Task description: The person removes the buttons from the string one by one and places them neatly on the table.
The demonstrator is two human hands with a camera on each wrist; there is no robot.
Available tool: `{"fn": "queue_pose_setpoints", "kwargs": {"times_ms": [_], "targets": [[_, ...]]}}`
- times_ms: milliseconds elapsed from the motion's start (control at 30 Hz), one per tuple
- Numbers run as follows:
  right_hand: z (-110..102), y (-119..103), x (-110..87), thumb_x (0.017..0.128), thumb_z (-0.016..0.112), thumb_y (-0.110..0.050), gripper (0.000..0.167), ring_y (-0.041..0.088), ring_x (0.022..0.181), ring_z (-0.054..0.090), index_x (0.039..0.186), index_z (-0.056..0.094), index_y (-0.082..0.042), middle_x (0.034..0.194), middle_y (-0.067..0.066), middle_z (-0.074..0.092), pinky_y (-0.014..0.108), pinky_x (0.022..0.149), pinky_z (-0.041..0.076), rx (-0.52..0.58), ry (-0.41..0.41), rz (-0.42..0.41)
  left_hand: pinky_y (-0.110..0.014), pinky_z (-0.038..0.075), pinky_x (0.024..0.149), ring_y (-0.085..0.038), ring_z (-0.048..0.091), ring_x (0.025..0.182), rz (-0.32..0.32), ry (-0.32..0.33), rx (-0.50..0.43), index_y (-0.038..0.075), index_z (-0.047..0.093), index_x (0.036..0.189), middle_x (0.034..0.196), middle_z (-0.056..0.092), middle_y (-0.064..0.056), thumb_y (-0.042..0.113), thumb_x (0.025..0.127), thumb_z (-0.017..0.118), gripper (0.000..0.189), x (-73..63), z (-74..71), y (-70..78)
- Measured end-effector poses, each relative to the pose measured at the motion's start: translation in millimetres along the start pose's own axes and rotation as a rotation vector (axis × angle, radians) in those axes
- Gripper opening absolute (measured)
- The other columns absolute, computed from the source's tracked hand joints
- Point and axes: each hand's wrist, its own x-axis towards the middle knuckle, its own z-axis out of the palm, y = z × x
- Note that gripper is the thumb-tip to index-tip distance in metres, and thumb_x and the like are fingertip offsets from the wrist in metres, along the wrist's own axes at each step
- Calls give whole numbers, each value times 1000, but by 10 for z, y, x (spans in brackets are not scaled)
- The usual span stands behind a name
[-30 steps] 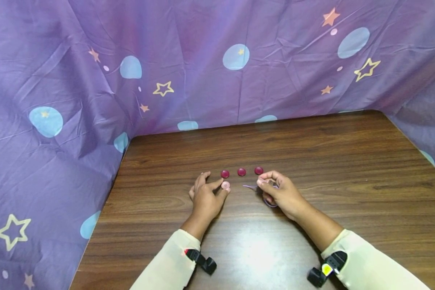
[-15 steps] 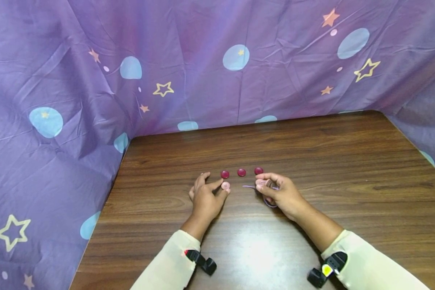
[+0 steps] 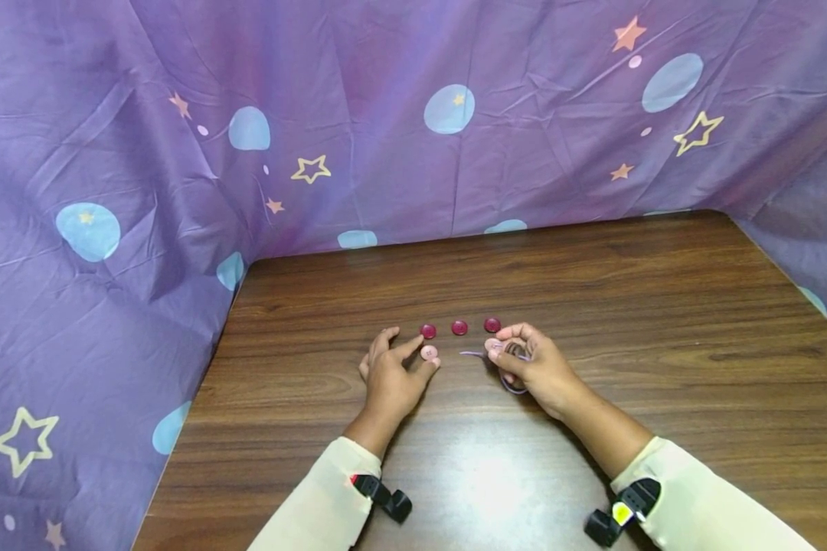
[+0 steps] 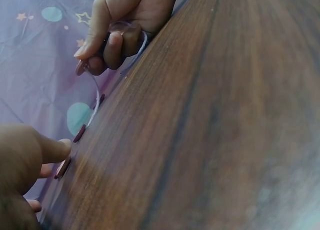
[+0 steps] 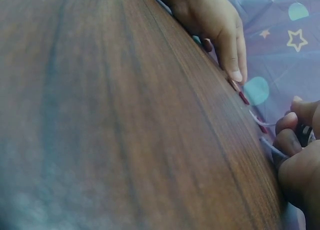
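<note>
My left hand [image 3: 394,379] has its thumb and forefinger at opposite edges of a pale pink button [image 3: 429,353] lying on the table. My right hand [image 3: 534,369] pinches a second pale pink button [image 3: 494,346] between thumb and forefinger, just above the wood. A thin purple cord [image 4: 97,97] hangs from that button, its end reaching left; more of it loops under the right hand. Something dark [image 5: 304,134] shows inside the right hand, mostly hidden by the fingers. Three dark red buttons, left [image 3: 428,331], middle [image 3: 459,327] and right [image 3: 492,325], lie in a row beyond the hands.
The brown wood-grain table [image 3: 627,298] reaches back to a purple curtain [image 3: 386,153] printed with stars and blue spots. Glare brightens the wood near the front. Black straps with small cameras sit on both pale sleeves [image 3: 324,490].
The pink button in my right hand has come into view between thumb and forefinger, shifting slightly, and the fingers have readjusted around it. The left hand has stayed almost still at its button.
</note>
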Motion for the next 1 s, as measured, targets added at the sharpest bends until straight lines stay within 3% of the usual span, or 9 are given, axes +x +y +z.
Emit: {"fn": "queue_pose_setpoints", "kwargs": {"times_ms": [200, 400, 533, 767, 1000], "targets": [[-6, 4, -14, 102, 71, 0, 28, 3, 65, 57, 125, 58, 8, 102, -10, 81, 18, 57, 50, -35, -7, -21, -69, 30, 115, -42, 53, 144, 18, 57, -61, 12, 82, 127, 150, 62, -20, 27, 85, 90, 45, 5, 29, 4], [-5, 12, -13, 102, 73, -4, 28, 3, 64, 58, 125, 65, 11, 98, -9, 81, 18, 56, 50, -67, -12, -37, -65, 36, 110, -40, 53, 137, 125, 136, -164, 11, 83, 123, 143, 65, -19, 22, 87, 89, 38, 16, 47, -9], [-2, 10, -16, 102, 72, -4, 33, 3, 66, 59, 129, 64, 14, 98, -12, 81, 18, 57, 51, -77, -13, -39, -63, 42, 113, -41, 57, 133, 210, 151, -205, 8, 83, 124, 141, 65, -22, 17, 89, 89, 37, 18, 28, -5], [1, 5, -6, 102, 74, -6, 38, 4, 64, 59, 134, 65, 13, 97, -11, 81, 19, 57, 52, -57, -27, -20, -56, 51, 113, -41, 62, 130, 304, 124, -277, 0, 79, 127, 139, 64, -28, 9, 86, 91, 43, 10, 3, 13], [15, -2, -6, 102, 76, -10, 39, 4, 64, 59, 133, 64, 10, 93, -9, 79, 19, 57, 52, -54, -14, -4, -50, 52, 107, -36, 65, 121, 360, 161, -251, 2, 80, 125, 123, 71, -18, 10, 83, 93, 45, 8, 13, 10]]}}
